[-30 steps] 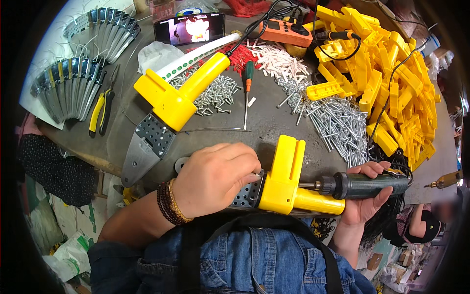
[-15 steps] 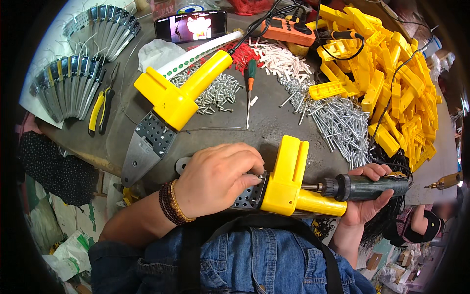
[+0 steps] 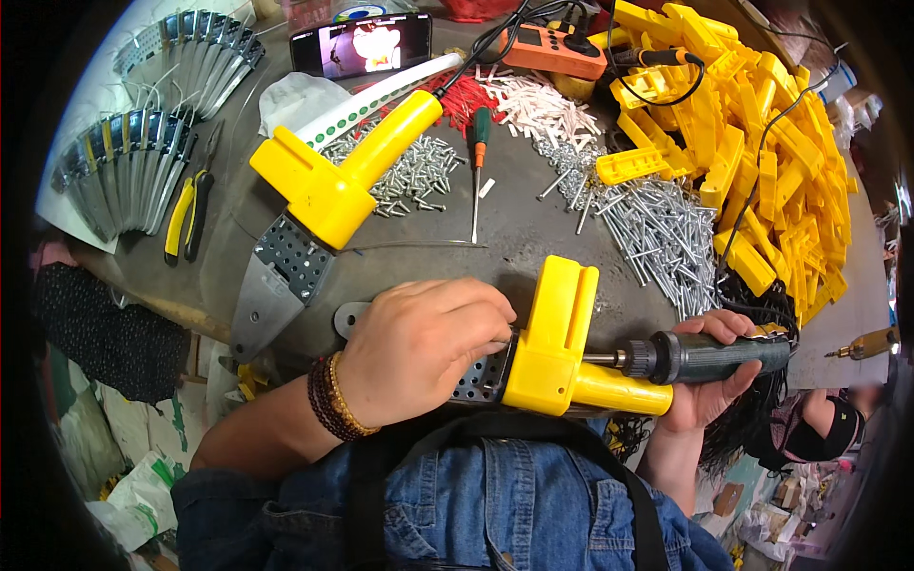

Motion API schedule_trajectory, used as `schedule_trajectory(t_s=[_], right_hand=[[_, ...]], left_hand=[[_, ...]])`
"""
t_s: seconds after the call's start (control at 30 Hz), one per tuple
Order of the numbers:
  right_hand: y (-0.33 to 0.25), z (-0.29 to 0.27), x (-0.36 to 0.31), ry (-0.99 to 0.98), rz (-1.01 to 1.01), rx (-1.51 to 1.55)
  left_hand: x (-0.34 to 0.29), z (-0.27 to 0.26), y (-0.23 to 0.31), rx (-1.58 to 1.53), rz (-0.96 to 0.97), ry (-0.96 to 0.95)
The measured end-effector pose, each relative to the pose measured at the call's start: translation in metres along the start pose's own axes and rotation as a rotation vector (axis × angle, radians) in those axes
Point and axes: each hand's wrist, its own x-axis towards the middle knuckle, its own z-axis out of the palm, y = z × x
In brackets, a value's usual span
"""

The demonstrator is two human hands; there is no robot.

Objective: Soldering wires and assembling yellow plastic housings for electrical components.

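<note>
In front of my body lies a yellow-handled pipe welding iron [image 3: 549, 347], with a perforated metal casing [image 3: 484, 379] and a flat heating plate showing at its left end. My left hand [image 3: 428, 333] lies over the plate and casing, thumb and fingers pinched together by the yellow housing. Whatever is between those fingertips is hidden. Wrapped in my right hand [image 3: 693, 407] is a dark green electric screwdriver [image 3: 714, 358]. Its bit points left and meets the right side of the housing, just above the round handle.
Another pipe welding iron [image 3: 328, 200] lies far left. Around it are loose screws [image 3: 414, 176], a hand screwdriver [image 3: 480, 157], pliers [image 3: 190, 219] and fanned metal blades [image 3: 124, 171]. Long screws [image 3: 657, 243] and yellow plastic shells [image 3: 762, 162] are heaped right. A phone [image 3: 362, 46] and a power strip [image 3: 552, 52] stand behind.
The view has shifted slightly. My left fingertips have closed in at the casing, and a small shiny piece seen there before is now covered. The screwdriver keeps its place against the housing.
</note>
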Motion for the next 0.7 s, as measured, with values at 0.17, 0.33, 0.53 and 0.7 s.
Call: schedule_trajectory(t_s=[0.17, 0.33, 0.53, 0.7], right_hand=[[0.001, -0.004, 0.002, -0.078, 0.026, 0.059], [-0.007, -0.006, 0.0, -0.2, -0.014, -0.008], [-0.076, 0.021, 0.017, -0.536, -0.013, -0.171], [-0.195, 0.045, 0.023, 0.052, -0.362, -1.132]], left_hand=[[-0.001, 0.002, 0.001, -0.016, -0.007, 0.005], [0.009, 0.005, 0.003, -0.002, 0.029, -0.032], [0.013, -0.008, 0.028, 0.524, 0.203, 0.218], [-0.006, -0.008, 0.023, 0.353, 0.32, -0.119]])
